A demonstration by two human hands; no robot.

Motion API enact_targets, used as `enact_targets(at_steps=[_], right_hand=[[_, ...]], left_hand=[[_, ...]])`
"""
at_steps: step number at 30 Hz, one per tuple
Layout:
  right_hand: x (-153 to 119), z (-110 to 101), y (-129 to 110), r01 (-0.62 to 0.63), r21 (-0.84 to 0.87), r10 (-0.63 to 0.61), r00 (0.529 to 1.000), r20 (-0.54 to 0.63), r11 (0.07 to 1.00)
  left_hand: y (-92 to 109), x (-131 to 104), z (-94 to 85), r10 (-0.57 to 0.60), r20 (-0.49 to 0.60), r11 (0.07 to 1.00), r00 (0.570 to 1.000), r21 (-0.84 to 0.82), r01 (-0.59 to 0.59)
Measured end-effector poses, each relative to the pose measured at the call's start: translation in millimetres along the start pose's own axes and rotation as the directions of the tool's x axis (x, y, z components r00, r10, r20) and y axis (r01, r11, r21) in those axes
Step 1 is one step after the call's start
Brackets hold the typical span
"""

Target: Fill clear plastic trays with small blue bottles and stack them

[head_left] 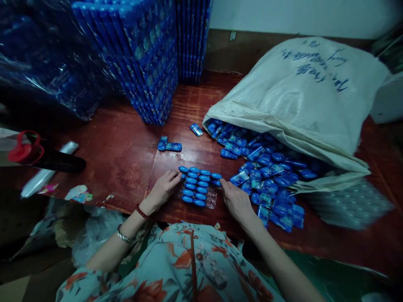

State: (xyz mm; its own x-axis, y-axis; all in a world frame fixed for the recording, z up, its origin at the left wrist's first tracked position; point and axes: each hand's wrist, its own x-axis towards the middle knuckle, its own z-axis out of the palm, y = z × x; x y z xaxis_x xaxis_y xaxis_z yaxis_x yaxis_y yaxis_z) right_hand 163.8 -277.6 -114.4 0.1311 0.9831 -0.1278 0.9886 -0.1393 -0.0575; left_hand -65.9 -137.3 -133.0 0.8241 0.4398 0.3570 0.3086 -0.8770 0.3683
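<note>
Apparently, arranging was the step in hand: the left grip [163,185] met the left end of the blue pieces [200,190], clasping or not I couldn't tell; they lay in rows over a clear tray [211,200] near the front of the tabletop [126,138]; the right grip [236,198] touched an end piece [215,183], closure likewise unclear. The next move seemed to call for careful seating.

my l hand [165,185] at l end of blue pcs [203,184] set in clear tray [212,199]; my r hand [236,198] at r end. white sack [283,88] to r, mouth open, loose blue pkts [279,205] on tbl [132,144]. tall blue stacks [147,63] behind.
</note>
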Motion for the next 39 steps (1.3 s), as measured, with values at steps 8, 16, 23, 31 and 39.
enact_targets(at_steps=[8,16,23,31,39], right_hand=[[5,-20,-25,-0.071,-0.108,0.093,0.973,0.210,0.992],[1,-15,-32,0.020,-0.258,-0.011,0.999,0.039,0.966],[13,-26,-45,0.180,-0.342,-0.171,0.984,0.056,0.922],[36,-39,-26,0.297,-0.235,-0.214,0.923,0.321,0.926],[19,-3,-12,0.156,-0.086,-0.156,0.988,0.007,0.984]], left_hand=[[-16,13,-3.0,0.015,0.024,0.997,1.000,-0.073,-0.013],[-16,-18,-2.4,0.077,-0.038,0.996,0.996,-0.029,-0.078],[-12,-17,-4.7,0.080,0.055,0.997,0.995,-0.008,-0.080],[-38,25,-13.8,0.154,0.237,0.985,0.959,-0.118,-0.129],[-31,9,-9.1,0.068,0.212,0.995,0.975,-0.082,-0.052]])
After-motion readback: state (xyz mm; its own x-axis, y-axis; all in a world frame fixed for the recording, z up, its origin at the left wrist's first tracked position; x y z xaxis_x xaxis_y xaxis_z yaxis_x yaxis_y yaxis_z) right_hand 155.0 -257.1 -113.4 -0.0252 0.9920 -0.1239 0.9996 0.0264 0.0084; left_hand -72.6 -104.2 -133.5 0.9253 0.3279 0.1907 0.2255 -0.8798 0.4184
